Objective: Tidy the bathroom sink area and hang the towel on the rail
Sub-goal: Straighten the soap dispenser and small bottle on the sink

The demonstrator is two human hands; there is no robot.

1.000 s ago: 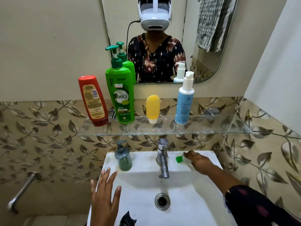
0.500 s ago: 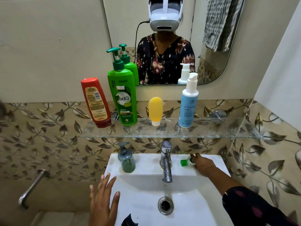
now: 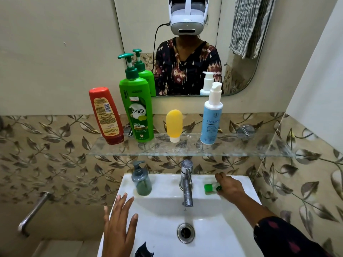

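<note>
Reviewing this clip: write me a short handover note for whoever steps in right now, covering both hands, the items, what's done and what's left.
Right hand: on the sink ledge right of the tap, fingers closing around the small green-capped bottle, which lies on its side; not lifted.
Left hand: open, empty, over the sink's left edge.
Done: four bottles stand on the glass shelf; the soap dispenser stands left of the tap.
Left: put away the small bottle and the dark item at the sink's front edge. A striped towel shows hanging in the mirror; its rail is out of view.

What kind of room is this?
Most likely a home bathroom: a white ceramic sink with a chrome tap, a rounded wall mirror above it, and a green pump shampoo bottle on a glass shelf.
</note>
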